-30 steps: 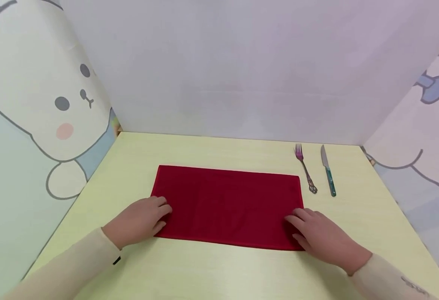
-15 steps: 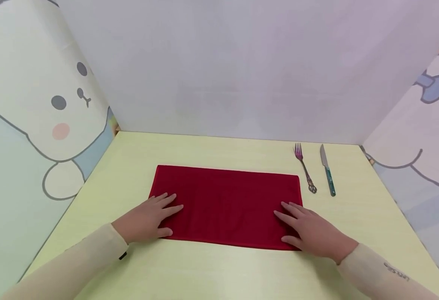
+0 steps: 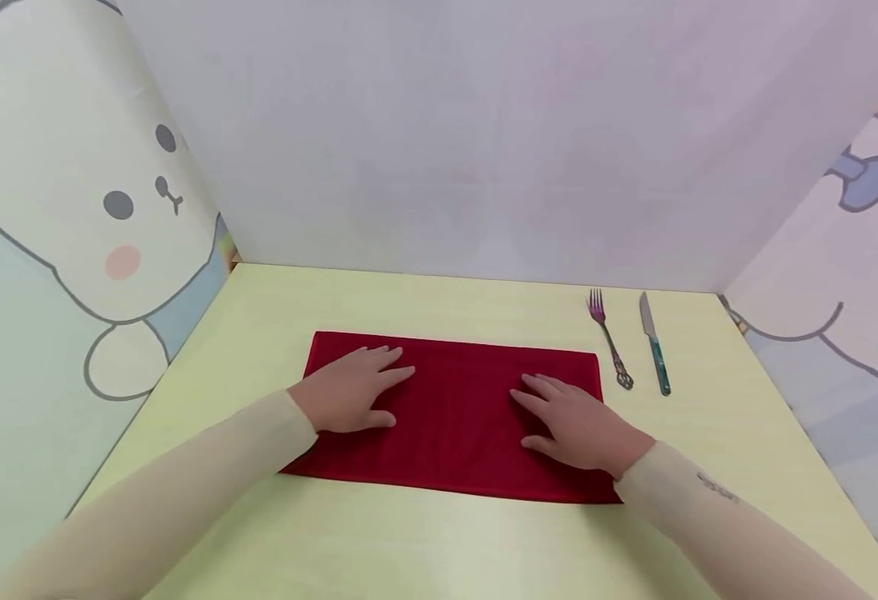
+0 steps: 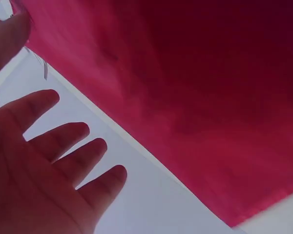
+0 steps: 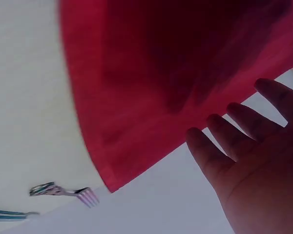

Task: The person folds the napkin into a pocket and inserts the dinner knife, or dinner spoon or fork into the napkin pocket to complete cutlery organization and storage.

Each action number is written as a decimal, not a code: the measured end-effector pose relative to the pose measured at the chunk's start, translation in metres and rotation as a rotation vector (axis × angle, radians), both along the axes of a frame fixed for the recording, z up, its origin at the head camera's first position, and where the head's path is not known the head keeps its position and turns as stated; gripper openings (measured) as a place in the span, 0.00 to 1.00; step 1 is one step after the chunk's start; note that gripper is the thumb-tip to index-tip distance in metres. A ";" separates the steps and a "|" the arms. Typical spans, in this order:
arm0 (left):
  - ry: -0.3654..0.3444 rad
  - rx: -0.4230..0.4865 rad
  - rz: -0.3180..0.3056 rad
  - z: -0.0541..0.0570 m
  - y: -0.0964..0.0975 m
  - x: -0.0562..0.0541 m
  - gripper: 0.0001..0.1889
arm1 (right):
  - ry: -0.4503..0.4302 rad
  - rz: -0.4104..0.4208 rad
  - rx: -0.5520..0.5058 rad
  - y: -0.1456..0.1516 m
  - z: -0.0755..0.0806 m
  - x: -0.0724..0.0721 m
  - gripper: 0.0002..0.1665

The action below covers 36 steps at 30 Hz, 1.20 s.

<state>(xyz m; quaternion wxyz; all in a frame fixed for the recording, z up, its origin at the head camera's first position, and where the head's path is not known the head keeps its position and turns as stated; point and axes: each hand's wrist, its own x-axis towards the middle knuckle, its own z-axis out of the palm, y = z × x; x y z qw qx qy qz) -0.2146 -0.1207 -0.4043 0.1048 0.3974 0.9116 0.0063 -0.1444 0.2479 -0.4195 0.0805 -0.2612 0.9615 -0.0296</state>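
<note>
A red cloth napkin (image 3: 461, 417) lies flat as a wide rectangle on the pale yellow table. Over its left part is my left hand (image 3: 356, 387), palm down with fingers spread and straight. My right hand (image 3: 577, 427) is above the right part, its fingers likewise extended. Neither hand grips anything. In the left wrist view the palm of the left hand (image 4: 44, 170) shows with the napkin (image 4: 195, 97) beyond its fingertips, apart from them. The right wrist view shows the right hand's (image 5: 268, 156) bare palm near the napkin's far edge.
To the right of the napkin lie a fork (image 3: 597, 310) with a decorated handle and a knife (image 3: 659, 362) with a green handle, side by side. The table (image 3: 439, 542) ends at a pale back wall (image 3: 439, 167). Cartoon-printed panels stand on both sides.
Both hands, first loosely curled at the napkin's left and right edges, have opened, then moved forward and inward over it. The napkin, fork and knife stay in place.
</note>
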 end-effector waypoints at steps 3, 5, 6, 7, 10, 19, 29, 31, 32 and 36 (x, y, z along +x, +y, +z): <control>-0.038 0.001 0.025 -0.003 0.017 -0.005 0.43 | 0.006 0.010 0.013 -0.015 0.000 -0.015 0.47; -0.065 0.005 0.051 -0.006 0.027 -0.009 0.44 | 0.014 0.023 0.032 -0.024 -0.001 -0.025 0.48; -0.076 0.004 0.066 -0.008 0.031 -0.011 0.44 | 0.015 0.027 0.049 -0.028 -0.003 -0.030 0.49; -0.082 0.001 0.078 -0.011 0.035 -0.014 0.45 | 0.014 0.030 0.062 -0.032 -0.004 -0.034 0.49; -0.071 -0.019 0.086 -0.017 0.044 -0.024 0.47 | 0.020 0.055 0.088 -0.041 -0.008 -0.046 0.50; -0.113 -0.064 0.113 -0.028 0.047 -0.035 0.50 | -0.041 0.061 0.084 -0.052 -0.014 -0.058 0.51; -0.096 -0.074 0.092 -0.022 0.058 -0.046 0.51 | -0.085 0.017 0.063 -0.061 -0.008 -0.067 0.53; -0.105 -0.068 0.078 -0.019 0.065 -0.048 0.51 | -0.092 0.009 0.059 -0.064 -0.006 -0.071 0.55; -0.111 -0.070 0.070 -0.018 0.068 -0.049 0.52 | -0.096 0.006 0.057 -0.065 -0.006 -0.073 0.55; -0.137 -0.082 0.042 -0.017 0.077 -0.052 0.53 | -0.105 0.009 0.072 -0.070 -0.005 -0.081 0.56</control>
